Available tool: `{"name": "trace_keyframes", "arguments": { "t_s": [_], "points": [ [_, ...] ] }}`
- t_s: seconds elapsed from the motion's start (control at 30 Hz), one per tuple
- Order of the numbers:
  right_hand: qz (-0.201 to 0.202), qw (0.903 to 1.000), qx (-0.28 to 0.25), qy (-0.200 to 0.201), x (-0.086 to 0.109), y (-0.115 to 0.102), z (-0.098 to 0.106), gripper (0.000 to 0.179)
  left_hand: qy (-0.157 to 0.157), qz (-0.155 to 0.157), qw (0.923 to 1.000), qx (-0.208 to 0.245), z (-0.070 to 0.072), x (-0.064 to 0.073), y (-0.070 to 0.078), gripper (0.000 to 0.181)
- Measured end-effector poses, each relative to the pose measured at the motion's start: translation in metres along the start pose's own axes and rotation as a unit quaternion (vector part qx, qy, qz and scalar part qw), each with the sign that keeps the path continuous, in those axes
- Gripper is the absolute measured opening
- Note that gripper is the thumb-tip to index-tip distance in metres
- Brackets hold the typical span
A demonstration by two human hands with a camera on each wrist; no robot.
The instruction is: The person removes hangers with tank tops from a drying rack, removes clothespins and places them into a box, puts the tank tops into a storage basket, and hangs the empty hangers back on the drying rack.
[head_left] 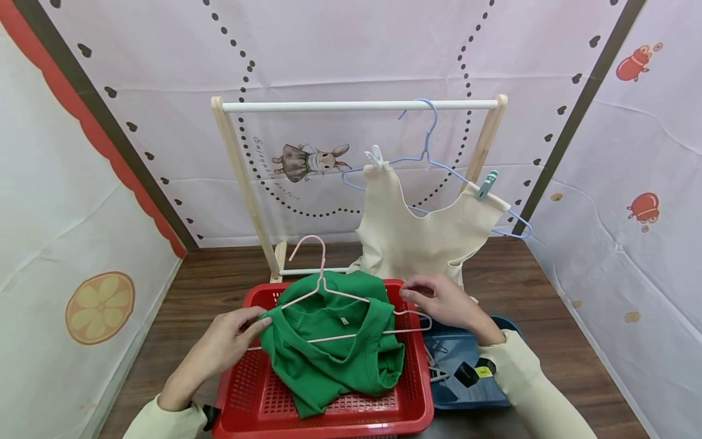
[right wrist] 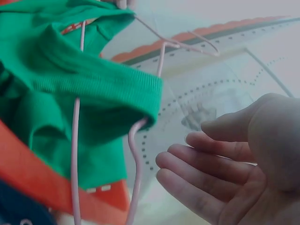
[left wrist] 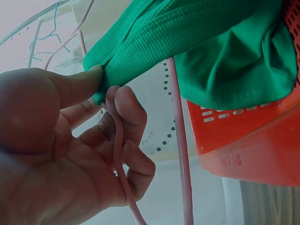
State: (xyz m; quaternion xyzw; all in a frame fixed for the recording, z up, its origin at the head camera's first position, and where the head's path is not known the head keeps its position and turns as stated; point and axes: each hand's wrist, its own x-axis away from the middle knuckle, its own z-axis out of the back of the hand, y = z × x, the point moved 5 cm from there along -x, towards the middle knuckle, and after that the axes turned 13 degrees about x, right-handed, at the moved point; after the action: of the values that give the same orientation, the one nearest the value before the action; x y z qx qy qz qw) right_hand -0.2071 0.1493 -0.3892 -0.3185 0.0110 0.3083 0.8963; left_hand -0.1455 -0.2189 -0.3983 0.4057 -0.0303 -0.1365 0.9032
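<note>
A green sleeveless top [head_left: 307, 372] hangs by its two straps on a pink hanger [head_left: 323, 268], above the red basket [head_left: 428, 396]. At the left strap my left hand [head_left: 216, 344] pinches the green fabric between thumb and finger; the left wrist view shows the hanger's wire running past the curled fingers. My right hand [head_left: 441, 299] is beside the hanger's right end, fingers loosely bent, holding nothing. The right wrist view shows a gap between those fingertips [right wrist: 164, 159] and the right strap [right wrist: 150, 98].
Behind stands a wooden drying rack [head_left: 351, 106] with a white rail. From it hangs a blue hanger [head_left: 426, 143] with a cream top [head_left: 422, 244], held by a white clip [head_left: 375, 157] and a green clip [head_left: 486, 185]. A blue tray [head_left: 455, 353] with clips is right of the basket.
</note>
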Motion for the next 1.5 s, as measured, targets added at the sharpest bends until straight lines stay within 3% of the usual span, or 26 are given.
{"name": "trace_keyframes", "arguments": {
  "t_s": [0.23, 0.47, 0.8, 1.1, 1.5],
  "points": [
    [0.011, 0.9999, 0.006, -0.010, -0.012, -0.018, -0.011, 0.012, 0.001, -0.002, 1.0000, 0.002, 0.001, 0.001, 0.001, 0.011],
    [0.057, 0.9983, 0.013, 0.001, -0.024, -0.038, -0.022, 0.010, -0.001, -0.002, 1.0000, 0.001, 0.001, 0.001, 0.001, 0.011],
    [0.095, 0.9941, 0.049, 0.020, -0.037, -0.052, -0.031, 0.010, 0.000, -0.030, 0.9995, -0.010, -0.001, 0.000, 0.004, 0.010],
    [0.099, 0.9947, 0.026, -0.005, -0.045, -0.062, -0.044, 0.015, 0.005, -0.029, 0.9995, -0.005, -0.003, 0.000, 0.004, 0.012],
    [0.095, 0.9949, 0.034, 0.001, -0.049, -0.069, -0.050, 0.012, 0.010, -0.046, 0.9989, 0.003, -0.004, 0.001, 0.006, 0.015]
  ]
}}
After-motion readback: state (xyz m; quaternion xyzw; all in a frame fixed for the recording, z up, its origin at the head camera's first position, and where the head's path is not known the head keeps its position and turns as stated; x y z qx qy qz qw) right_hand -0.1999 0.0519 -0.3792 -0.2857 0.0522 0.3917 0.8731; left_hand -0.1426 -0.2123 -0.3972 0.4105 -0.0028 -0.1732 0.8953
